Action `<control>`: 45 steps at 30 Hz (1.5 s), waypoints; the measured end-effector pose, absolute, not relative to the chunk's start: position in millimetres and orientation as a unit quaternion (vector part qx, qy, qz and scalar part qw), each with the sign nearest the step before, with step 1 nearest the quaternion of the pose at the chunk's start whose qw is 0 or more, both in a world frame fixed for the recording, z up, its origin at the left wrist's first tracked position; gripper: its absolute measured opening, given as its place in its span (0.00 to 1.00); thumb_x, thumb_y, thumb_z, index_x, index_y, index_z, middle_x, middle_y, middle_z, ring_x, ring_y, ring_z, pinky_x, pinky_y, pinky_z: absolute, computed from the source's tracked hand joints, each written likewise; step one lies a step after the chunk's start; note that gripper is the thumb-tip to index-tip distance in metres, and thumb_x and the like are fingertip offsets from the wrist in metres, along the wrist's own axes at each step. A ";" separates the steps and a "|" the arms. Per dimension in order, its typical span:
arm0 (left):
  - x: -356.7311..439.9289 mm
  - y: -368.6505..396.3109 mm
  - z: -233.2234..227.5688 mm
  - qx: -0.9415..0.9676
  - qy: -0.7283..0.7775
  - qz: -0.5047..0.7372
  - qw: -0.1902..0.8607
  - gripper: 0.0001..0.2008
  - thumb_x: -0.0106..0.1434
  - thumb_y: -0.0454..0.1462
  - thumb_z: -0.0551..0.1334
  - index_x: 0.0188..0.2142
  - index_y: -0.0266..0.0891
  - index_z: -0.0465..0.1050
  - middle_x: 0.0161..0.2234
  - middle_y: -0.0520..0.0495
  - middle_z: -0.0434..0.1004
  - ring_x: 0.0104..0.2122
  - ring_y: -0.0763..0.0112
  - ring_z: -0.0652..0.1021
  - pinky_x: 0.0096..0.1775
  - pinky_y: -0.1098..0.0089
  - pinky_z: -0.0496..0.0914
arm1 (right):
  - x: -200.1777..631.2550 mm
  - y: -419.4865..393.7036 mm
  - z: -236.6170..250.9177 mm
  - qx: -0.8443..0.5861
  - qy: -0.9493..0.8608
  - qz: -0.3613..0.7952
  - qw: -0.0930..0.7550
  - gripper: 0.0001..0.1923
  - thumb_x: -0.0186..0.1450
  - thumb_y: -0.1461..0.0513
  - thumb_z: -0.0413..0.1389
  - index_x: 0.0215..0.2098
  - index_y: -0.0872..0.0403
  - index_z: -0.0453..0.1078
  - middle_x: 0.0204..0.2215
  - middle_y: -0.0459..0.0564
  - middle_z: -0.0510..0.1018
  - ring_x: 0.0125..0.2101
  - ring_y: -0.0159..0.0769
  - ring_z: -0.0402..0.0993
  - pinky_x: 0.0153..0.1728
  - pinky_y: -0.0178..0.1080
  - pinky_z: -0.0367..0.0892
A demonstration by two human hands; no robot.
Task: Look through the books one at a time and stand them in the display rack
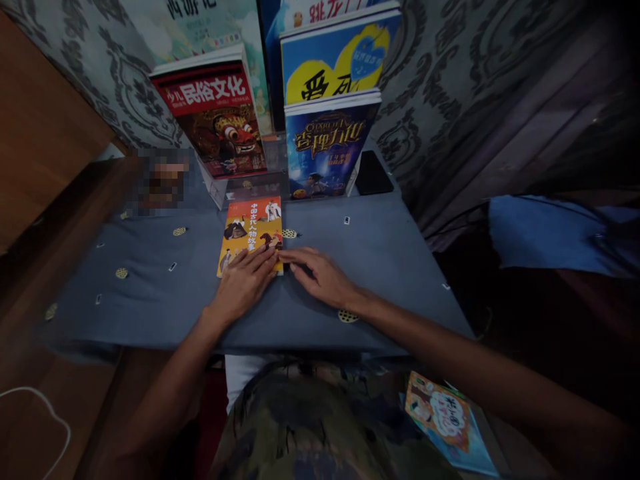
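A small orange and yellow book (pixel 253 223) lies closed on the blue-grey tablecloth in front of me, its cover facing up. My left hand (pixel 245 277) rests flat across the lower part of that cover, fingers stretched out. From the right, my right hand (pixel 320 275) reaches to the book's lower right edge. Its index finger is extended onto the cover's edge, touching or nearly touching the left fingertips. The thumb stays apart from the fingers, and nothing shows in the grasp.
Behind the book stand a red book (pixel 215 120), a dark blue book (pixel 325 147) and a blue-yellow book (pixel 340 60). A black flat object (pixel 374 173) lies at right on the tablecloth (pixel 165 307). Low at right is another book (pixel 450 420); a white cable (pixel 50 410) lies at left.
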State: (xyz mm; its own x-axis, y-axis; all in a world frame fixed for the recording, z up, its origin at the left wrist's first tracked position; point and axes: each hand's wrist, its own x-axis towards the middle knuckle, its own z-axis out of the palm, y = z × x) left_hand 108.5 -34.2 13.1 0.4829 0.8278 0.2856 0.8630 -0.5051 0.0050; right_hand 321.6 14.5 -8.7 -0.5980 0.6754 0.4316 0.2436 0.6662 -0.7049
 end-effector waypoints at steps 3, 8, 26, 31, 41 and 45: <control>108.2 -35.1 11.7 -0.857 -0.497 -0.126 0.051 0.20 0.75 0.40 0.52 0.62 0.38 0.68 0.62 0.41 0.72 0.62 0.60 0.72 0.61 0.51 0.67 | 322.6 10.2 -9.5 -0.252 -0.858 0.274 0.353 0.20 0.70 0.66 0.49 0.57 0.51 0.73 0.49 0.54 0.81 0.50 0.41 0.76 0.52 0.49 0.72; 103.6 -39.4 6.2 -0.859 -0.499 -0.115 0.017 0.23 0.76 0.40 0.48 0.67 0.42 0.60 0.66 0.42 0.66 0.67 0.63 0.64 0.66 0.51 0.59 | 322.0 8.2 -10.6 -0.215 -0.892 0.190 0.350 0.17 0.70 0.66 0.50 0.54 0.53 0.75 0.42 0.54 0.84 0.45 0.42 0.78 0.48 0.47 0.71; 74.6 -38.9 4.1 -0.811 -0.577 -0.083 -0.056 0.30 0.75 0.49 0.47 0.72 0.45 0.46 0.72 0.42 0.53 0.71 0.64 0.54 0.69 0.52 0.49 | 321.2 2.4 -4.0 -0.209 -0.908 0.114 0.345 0.12 0.70 0.65 0.54 0.47 0.55 0.78 0.42 0.54 0.85 0.46 0.45 0.78 0.48 0.49 0.70; 54.2 -12.9 8.0 -0.780 -0.615 -0.076 -0.087 0.31 0.74 0.50 0.46 0.71 0.40 0.50 0.73 0.40 0.48 0.72 0.61 0.50 0.68 0.53 0.52 | 316.5 7.0 -2.6 -0.207 -0.901 0.123 0.361 0.09 0.69 0.66 0.54 0.41 0.54 0.78 0.37 0.52 0.86 0.48 0.44 0.78 0.52 0.50 0.70; 43.3 63.4 -2.2 -0.774 -0.619 -0.122 -0.055 0.32 0.72 0.49 0.49 0.68 0.31 0.57 0.70 0.32 0.55 0.70 0.55 0.57 0.67 0.52 0.54 | 282.3 69.9 -2.0 -0.326 -0.894 0.189 0.242 0.20 0.70 0.59 0.54 0.59 0.55 0.71 0.62 0.61 0.72 0.66 0.46 0.63 0.66 0.59 0.53; 39.8 77.1 -7.1 -0.771 -0.610 -0.176 -0.048 0.30 0.72 0.48 0.49 0.65 0.30 0.62 0.68 0.32 0.60 0.69 0.56 0.60 0.68 0.52 0.55 | 266.8 102.7 5.6 -0.390 -0.880 0.183 0.201 0.24 0.71 0.57 0.54 0.64 0.56 0.66 0.67 0.62 0.64 0.69 0.46 0.56 0.67 0.57 0.51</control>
State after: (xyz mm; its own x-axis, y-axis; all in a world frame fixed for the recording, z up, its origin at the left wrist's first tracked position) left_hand 39.8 77.1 -7.1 0.1938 0.9576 0.2130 0.9237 -0.2513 0.2893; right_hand 266.8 102.7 5.6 -0.6153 0.7596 0.2107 0.6123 0.6289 -0.4791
